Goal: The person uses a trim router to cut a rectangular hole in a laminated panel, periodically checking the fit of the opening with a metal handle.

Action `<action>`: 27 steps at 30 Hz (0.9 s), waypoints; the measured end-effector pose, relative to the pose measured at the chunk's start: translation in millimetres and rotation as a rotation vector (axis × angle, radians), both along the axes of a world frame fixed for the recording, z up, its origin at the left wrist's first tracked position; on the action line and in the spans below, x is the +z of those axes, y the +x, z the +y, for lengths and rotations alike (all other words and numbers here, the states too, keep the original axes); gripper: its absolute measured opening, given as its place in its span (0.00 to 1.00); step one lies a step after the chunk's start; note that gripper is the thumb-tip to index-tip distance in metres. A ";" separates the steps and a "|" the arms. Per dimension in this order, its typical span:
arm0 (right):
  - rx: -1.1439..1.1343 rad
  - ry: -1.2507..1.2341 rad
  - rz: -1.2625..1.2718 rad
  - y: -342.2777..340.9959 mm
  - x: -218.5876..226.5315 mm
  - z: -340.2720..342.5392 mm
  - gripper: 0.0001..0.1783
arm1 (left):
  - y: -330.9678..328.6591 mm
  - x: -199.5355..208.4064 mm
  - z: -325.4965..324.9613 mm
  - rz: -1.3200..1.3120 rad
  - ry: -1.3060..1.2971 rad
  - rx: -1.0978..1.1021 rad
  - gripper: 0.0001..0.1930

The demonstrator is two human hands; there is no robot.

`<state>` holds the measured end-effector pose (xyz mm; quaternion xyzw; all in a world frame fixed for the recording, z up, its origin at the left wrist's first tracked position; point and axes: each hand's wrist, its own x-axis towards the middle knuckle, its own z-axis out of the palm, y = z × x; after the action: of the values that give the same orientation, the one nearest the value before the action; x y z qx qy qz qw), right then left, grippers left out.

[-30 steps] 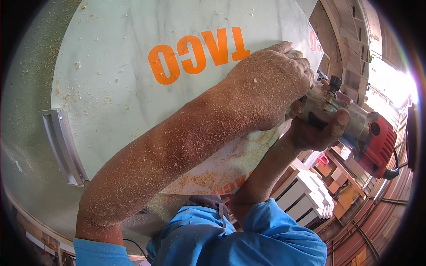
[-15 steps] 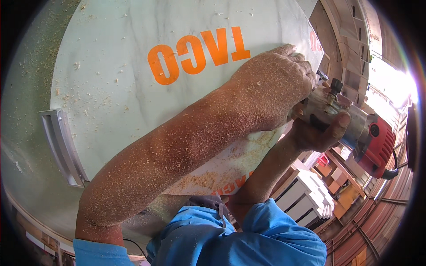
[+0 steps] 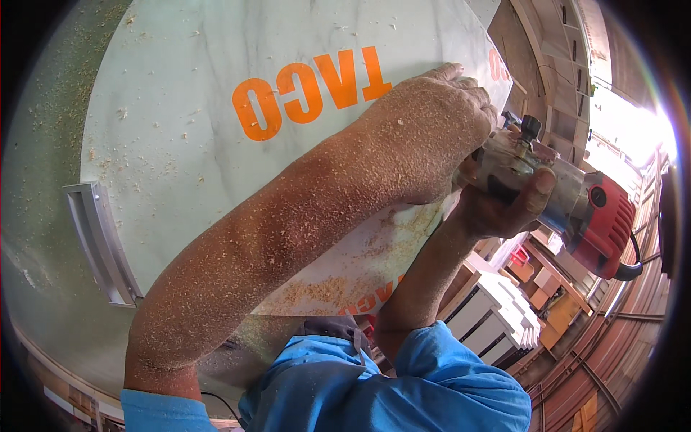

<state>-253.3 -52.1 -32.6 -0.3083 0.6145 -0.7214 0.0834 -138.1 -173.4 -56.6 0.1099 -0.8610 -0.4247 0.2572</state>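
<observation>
Router (image 3: 568, 189) shifted slightly left in view, right hand (image 3: 498, 210) clamped around it, left hand (image 3: 436, 137) on board (image 3: 173, 162), grip unclear, rail (image 3: 106, 248) at board's left, white stack (image 3: 497, 311) right.

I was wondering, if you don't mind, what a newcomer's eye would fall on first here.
Probably the red-and-metal power tool at right, held in the right hand. Next comes the dusty left forearm slanting across the pale board, with the left hand close to the tool, then the large orange lettering on the board's upper part.

Red-and-silver router (image 3: 572, 194), tilted, at right edge of sawdust-strewn, marbled pale board (image 3: 209, 158).
</observation>
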 end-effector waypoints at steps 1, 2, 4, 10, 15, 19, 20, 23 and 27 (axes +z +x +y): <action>0.002 0.001 0.002 0.8 0.7 -0.5 0.31 | 2.0 3.1 -3.2 0.002 0.001 0.002 0.24; 0.039 0.010 -0.040 2.5 1.5 -1.1 0.31 | 4.0 7.2 -6.9 -0.049 0.034 -0.040 0.27; 0.079 0.020 -0.082 4.9 -1.4 -5.3 0.32 | 5.4 8.1 -8.3 -0.099 0.069 -0.079 0.33; -0.263 -0.001 0.119 10.2 -12.4 -17.2 0.36 | 7.6 2.1 -9.3 -0.080 0.049 -0.051 0.34; -0.120 -0.021 0.034 12.4 -6.8 -11.6 0.35 | 8.5 1.4 -10.0 -0.072 0.043 -0.045 0.33; -0.074 -0.001 0.029 10.5 -4.4 -12.5 0.34 | 9.8 0.4 -9.4 -0.082 0.052 -0.038 0.33; -0.095 0.006 0.041 13.5 -3.9 -13.9 0.34 | 9.9 -1.1 -8.4 -0.065 0.019 -0.012 0.26; -0.162 -0.021 0.058 20.4 -4.5 -22.0 0.32 | 9.2 -2.8 -7.2 -0.032 -0.008 0.014 0.21; -0.123 0.026 0.040 21.0 -2.8 -19.0 0.32 | 12.4 -3.7 -7.5 -0.017 0.051 0.026 0.20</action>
<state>-232.4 -71.1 -35.4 -0.2834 0.6433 -0.7106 0.0306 -125.7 -180.9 -60.3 0.1312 -0.8505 -0.4423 0.2526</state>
